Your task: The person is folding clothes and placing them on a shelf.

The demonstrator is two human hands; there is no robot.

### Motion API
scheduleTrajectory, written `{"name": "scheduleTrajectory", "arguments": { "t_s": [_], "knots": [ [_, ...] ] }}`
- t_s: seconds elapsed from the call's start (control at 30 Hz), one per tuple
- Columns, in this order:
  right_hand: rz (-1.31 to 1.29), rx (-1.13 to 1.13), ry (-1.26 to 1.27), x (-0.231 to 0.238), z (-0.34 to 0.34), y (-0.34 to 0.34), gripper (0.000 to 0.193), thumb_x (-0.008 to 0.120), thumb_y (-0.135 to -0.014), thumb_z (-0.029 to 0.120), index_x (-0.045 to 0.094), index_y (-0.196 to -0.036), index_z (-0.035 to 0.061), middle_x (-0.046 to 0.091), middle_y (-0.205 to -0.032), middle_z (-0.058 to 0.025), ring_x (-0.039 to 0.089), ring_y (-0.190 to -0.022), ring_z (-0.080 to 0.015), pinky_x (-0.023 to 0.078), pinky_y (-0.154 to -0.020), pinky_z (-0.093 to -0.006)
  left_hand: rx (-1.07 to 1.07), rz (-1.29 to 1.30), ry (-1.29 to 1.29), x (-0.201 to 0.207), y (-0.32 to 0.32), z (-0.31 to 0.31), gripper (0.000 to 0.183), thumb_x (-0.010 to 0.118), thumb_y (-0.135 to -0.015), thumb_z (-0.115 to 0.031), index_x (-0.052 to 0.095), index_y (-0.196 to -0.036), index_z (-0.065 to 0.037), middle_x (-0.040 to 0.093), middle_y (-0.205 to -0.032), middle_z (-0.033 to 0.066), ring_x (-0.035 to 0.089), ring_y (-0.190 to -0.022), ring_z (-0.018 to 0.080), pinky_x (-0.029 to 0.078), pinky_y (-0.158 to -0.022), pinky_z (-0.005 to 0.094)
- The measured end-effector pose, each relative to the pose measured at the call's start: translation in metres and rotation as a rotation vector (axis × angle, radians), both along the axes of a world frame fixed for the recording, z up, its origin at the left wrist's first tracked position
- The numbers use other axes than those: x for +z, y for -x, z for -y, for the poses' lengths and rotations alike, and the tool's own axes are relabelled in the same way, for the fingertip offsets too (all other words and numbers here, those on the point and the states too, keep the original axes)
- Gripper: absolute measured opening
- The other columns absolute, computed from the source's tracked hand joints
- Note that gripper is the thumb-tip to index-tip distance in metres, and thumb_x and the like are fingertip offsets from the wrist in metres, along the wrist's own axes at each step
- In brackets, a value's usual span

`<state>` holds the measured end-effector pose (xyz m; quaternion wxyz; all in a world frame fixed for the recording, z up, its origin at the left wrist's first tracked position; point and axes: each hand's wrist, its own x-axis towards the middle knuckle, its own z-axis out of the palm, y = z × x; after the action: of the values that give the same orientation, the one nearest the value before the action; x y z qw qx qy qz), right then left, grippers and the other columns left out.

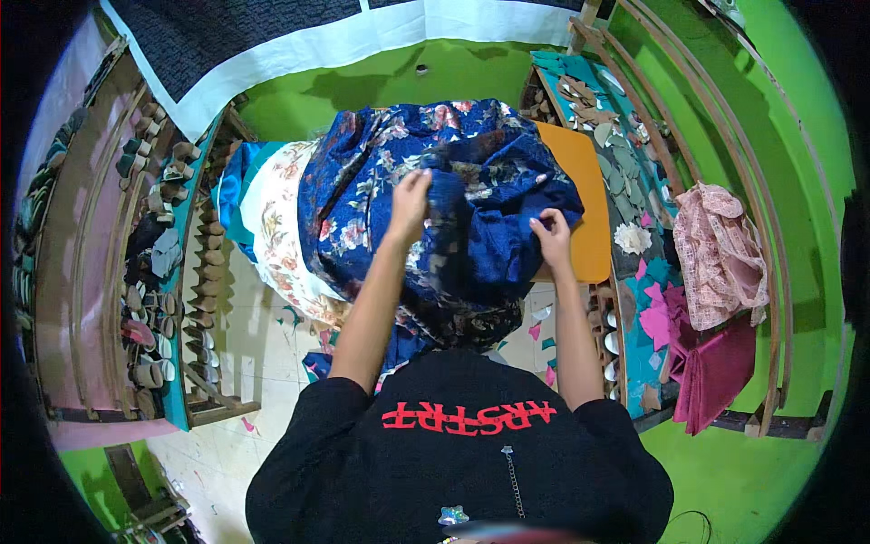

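A large dark-blue floral cloth (362,172) lies bunched and folded over the table in front of me. My left hand (412,195) is closed near the middle of it, pinching a raised, partly blurred fold. Farther right, my right hand (553,234) has thumb and fingers pinched together at the cloth's right side, close to the table edge. Between the hands the cloth hangs in loose dark folds, and some of it drapes toward my body. A white floral cloth (276,195) sticks out from under its left side, beside a shiny teal cloth (232,195).
The orange tabletop (589,208) shows at the right. Wooden racks with shoe-shaped pieces (208,272) stand on the left. Cut scraps (621,172) and a white ruffled flower (633,238) lie on the right bench, near pink lace fabric (720,263) and folded magenta material (716,372). Scraps litter the tiled floor.
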<state>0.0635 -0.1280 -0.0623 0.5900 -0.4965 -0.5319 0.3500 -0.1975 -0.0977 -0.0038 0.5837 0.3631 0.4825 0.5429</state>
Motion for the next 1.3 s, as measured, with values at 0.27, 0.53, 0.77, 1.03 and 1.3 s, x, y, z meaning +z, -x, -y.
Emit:
{"name": "scheduleTrajectory", "arguments": {
  "t_s": [0.27, 0.53, 0.77, 1.03, 1.3],
  "knots": [
    [0.536, 0.281, 0.458, 0.045, 0.002, 0.083, 0.035, 0.060, -0.072, 0.027, 0.052, -0.089, -0.0028, 0.057, -0.085, -0.0230, 0.055, -0.084, -0.0356, 0.042, -0.072, -0.0375, -0.248, -0.275, -0.493, -0.008, -0.053, 0.020, 0.028, 0.053, -0.082, -0.021, 0.056, -0.101, -0.001, 0.053, -0.102, 0.0080, 0.050, -0.094, 0.0169, 0.038, -0.082, 0.0264],
    [-0.030, 0.172, 0.548, 0.082, -0.005, 0.109, 0.010, 0.049, -0.077, 0.009, 0.048, -0.085, 0.0024, 0.045, -0.064, 0.0000, 0.046, -0.058, -0.0122, 0.039, -0.046, -0.0288, 0.120, -0.976, -0.445, -0.056, -0.065, 0.116, 0.063, 0.068, -0.059, -0.030, 0.037, -0.103, 0.003, 0.037, -0.099, 0.0182, 0.040, -0.094, 0.0339, 0.034, -0.082, 0.0406],
    [-0.358, 0.027, 0.430, 0.101, -0.001, 0.116, 0.008, 0.048, -0.080, 0.010, 0.047, -0.089, 0.0091, 0.046, -0.074, 0.0014, 0.044, -0.058, -0.0094, 0.038, -0.042, -0.0246, 0.054, -0.680, -0.095, -0.097, -0.051, 0.087, 0.018, 0.048, -0.068, -0.003, 0.050, -0.083, 0.006, 0.054, -0.080, 0.0237, 0.050, -0.082, 0.0397, 0.039, -0.073, 0.0403],
    [0.208, 0.157, 0.246, 0.069, -0.048, 0.079, 0.028, 0.061, -0.076, 0.020, 0.046, -0.089, 0.0005, 0.052, -0.074, -0.0061, 0.049, -0.069, -0.0141, 0.041, -0.063, -0.0282, 0.058, -0.369, -0.105, -0.136, -0.011, 0.096, 0.025, 0.038, -0.078, -0.018, 0.052, -0.079, 0.003, 0.053, -0.068, 0.0158, 0.047, -0.063, 0.0263, 0.037, -0.062, 0.0345],
    [1.030, 0.404, -0.186, 0.056, -0.053, 0.063, 0.117, 0.079, -0.033, 0.045, 0.023, -0.131, 0.0133, 0.026, -0.133, -0.0104, 0.023, -0.122, -0.0342, 0.024, -0.096, -0.0509, 0.074, -0.372, -0.101, -0.081, 0.083, 0.125, 0.027, 0.039, -0.078, -0.019, 0.051, -0.069, 0.003, 0.044, -0.058, -0.0010, 0.039, -0.055, 0.0085, 0.033, -0.051, 0.0261]
  ]
}}
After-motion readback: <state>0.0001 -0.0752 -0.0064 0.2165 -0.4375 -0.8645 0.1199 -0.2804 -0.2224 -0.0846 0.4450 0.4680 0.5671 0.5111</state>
